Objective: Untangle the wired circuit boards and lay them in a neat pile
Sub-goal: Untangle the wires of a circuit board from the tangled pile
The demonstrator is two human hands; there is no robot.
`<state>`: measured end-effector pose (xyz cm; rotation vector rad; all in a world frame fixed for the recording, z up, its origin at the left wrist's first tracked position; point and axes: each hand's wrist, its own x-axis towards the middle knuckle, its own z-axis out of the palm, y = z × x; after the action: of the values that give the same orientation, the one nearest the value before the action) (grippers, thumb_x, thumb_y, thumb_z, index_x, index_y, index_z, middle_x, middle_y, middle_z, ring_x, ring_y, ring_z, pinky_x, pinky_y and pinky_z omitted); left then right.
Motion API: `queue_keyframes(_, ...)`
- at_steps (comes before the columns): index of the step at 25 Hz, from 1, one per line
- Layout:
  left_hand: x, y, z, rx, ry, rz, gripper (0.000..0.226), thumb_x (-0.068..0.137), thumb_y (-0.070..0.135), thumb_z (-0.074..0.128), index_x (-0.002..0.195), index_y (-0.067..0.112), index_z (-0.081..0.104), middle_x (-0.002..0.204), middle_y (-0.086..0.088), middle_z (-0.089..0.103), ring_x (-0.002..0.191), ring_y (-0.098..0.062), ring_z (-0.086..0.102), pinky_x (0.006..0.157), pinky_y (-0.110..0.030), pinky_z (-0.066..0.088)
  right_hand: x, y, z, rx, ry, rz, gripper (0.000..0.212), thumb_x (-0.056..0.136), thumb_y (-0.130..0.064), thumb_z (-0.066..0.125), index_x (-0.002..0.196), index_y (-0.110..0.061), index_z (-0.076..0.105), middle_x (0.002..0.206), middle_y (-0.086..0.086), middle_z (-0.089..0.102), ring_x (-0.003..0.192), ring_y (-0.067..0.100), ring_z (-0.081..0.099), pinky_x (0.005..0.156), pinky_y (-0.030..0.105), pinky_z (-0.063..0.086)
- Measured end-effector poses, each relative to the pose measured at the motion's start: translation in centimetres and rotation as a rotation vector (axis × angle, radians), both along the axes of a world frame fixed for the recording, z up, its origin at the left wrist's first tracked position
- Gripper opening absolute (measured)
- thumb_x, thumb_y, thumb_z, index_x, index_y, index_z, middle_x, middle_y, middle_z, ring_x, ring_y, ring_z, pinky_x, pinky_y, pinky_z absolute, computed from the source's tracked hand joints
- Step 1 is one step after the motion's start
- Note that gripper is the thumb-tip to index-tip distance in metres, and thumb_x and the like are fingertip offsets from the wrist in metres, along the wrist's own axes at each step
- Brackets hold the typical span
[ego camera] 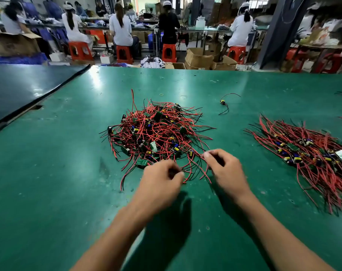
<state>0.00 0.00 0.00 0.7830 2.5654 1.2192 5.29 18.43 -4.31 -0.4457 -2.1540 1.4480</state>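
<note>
Green table [244, 89], stray board [223, 102] beyond tangle [156, 132], neat pile [307, 153] right

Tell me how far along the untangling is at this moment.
Done: a neat pile of wired boards lies at the right, wires combed one way. In hand: the right hand pinches a red wire at the near edge of the tangled heap; the left hand curls beside it, grip blurred. Left: the heap is large, and one stray board lies beyond it.
</note>
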Motion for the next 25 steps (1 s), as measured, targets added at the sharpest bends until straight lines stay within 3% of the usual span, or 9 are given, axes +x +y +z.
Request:
queue_keyframes(3,-1.9,5.8,-2.0,-0.050,0.192,0.113,0.022,0.092,0.028,0.056,0.108,0.017,0.065,0.104,-0.002,0.069,0.096,-0.023,0.063,0.087,-0.037,0.052,-4.1,1.3,-1.3,-0.036,0.054,-0.265,0.015,0.091,-0.022,0.069,0.076,-0.023,0.071,0.073,-0.009,0.071,0.069,0.005,0.060,0.073,0.031,0.051)
queue_keyframes(5,-3.4,8.4,-3.4,-0.128,0.287,0.157,0.027,0.092,0.035,0.053,0.114,0.020,0.060,0.109,-0.002,0.064,0.098,-0.028,0.063,0.084,-0.040,0.052,-5.6,2.6,-2.2,-0.162,0.089,-0.303,0.015,0.087,-0.030,0.070,0.073,-0.025,0.072,0.066,-0.013,0.069,0.060,0.003,0.055,0.066,0.029,0.046)
queue_keyframes(8,-5.2,9.2,-5.3,-0.194,0.370,0.197,0.024,0.091,0.043,0.054,0.106,0.026,0.061,0.101,0.003,0.058,0.089,-0.026,0.063,0.071,-0.036,0.048,-6.1,4.3,-3.0,-0.242,0.103,-0.294,0.017,0.079,-0.045,0.066,0.079,-0.028,0.072,0.056,-0.015,0.056,0.055,0.007,0.045,0.060,0.028,0.037)
queue_keyframes(10,-5.2,9.6,-6.1,-0.124,0.385,0.211,0.021,0.089,0.044,0.057,0.102,0.029,0.065,0.098,0.007,0.060,0.087,-0.021,0.062,0.068,-0.031,0.044,-6.3,4.5,-3.6,-0.222,0.115,-0.279,0.020,0.079,-0.044,0.066,0.078,-0.025,0.071,0.056,-0.015,0.056,0.054,0.005,0.045,0.059,0.027,0.035)
queue_keyframes(13,-5.1,8.9,-6.2,0.175,0.267,0.202,0.016,0.087,0.035,0.068,0.099,0.026,0.072,0.096,0.012,0.069,0.088,-0.011,0.064,0.079,-0.027,0.050,-6.2,4.5,-3.7,-0.213,0.132,-0.257,0.014,0.083,-0.036,0.069,0.077,-0.024,0.073,0.062,-0.014,0.064,0.055,0.001,0.048,0.060,0.026,0.039)
queue_keyframes(16,-4.9,8.2,-5.1,0.487,0.082,0.236,0.012,0.086,0.026,0.074,0.096,0.020,0.074,0.088,0.011,0.072,0.082,-0.007,0.067,0.081,-0.036,0.055,-6.1,4.2,-3.7,-0.187,0.117,-0.193,0.011,0.088,-0.024,0.071,0.078,-0.020,0.073,0.072,-0.009,0.071,0.065,0.002,0.058,0.068,0.025,0.046)
queue_keyframes(18,-4.7,8.1,-4.1,0.616,0.060,0.273,0.009,0.086,0.023,0.074,0.094,0.019,0.074,0.084,0.011,0.072,0.079,-0.008,0.067,0.078,-0.037,0.056,-6.1,4.1,-3.9,-0.204,0.108,-0.163,0.009,0.089,-0.019,0.072,0.081,-0.017,0.074,0.073,-0.007,0.071,0.068,0.005,0.059,0.070,0.028,0.048)
queue_keyframes(21,-4.5,7.6,-2.0,0.759,0.100,0.311,0.010,0.087,0.022,0.074,0.097,0.021,0.073,0.083,0.009,0.072,0.074,-0.014,0.067,0.072,-0.038,0.058,-5.9,4.2,-3.9,-0.260,0.120,-0.112,0.006,0.089,-0.021,0.071,0.084,-0.018,0.075,0.074,-0.005,0.071,0.068,0.006,0.057,0.067,0.027,0.047)
queue_keyframes(25,-4.5,7.0,0.2,0.789,0.093,0.304,0.020,0.087,0.014,0.073,0.106,0.016,0.070,0.093,-0.001,0.072,0.083,-0.021,0.070,0.080,-0.044,0.057,-5.8,3.5,-3.8,-0.206,0.120,-0.054,0.004,0.085,-0.024,0.071,0.083,-0.024,0.075,0.071,-0.007,0.070,0.065,0.003,0.057,0.063,0.018,0.044)
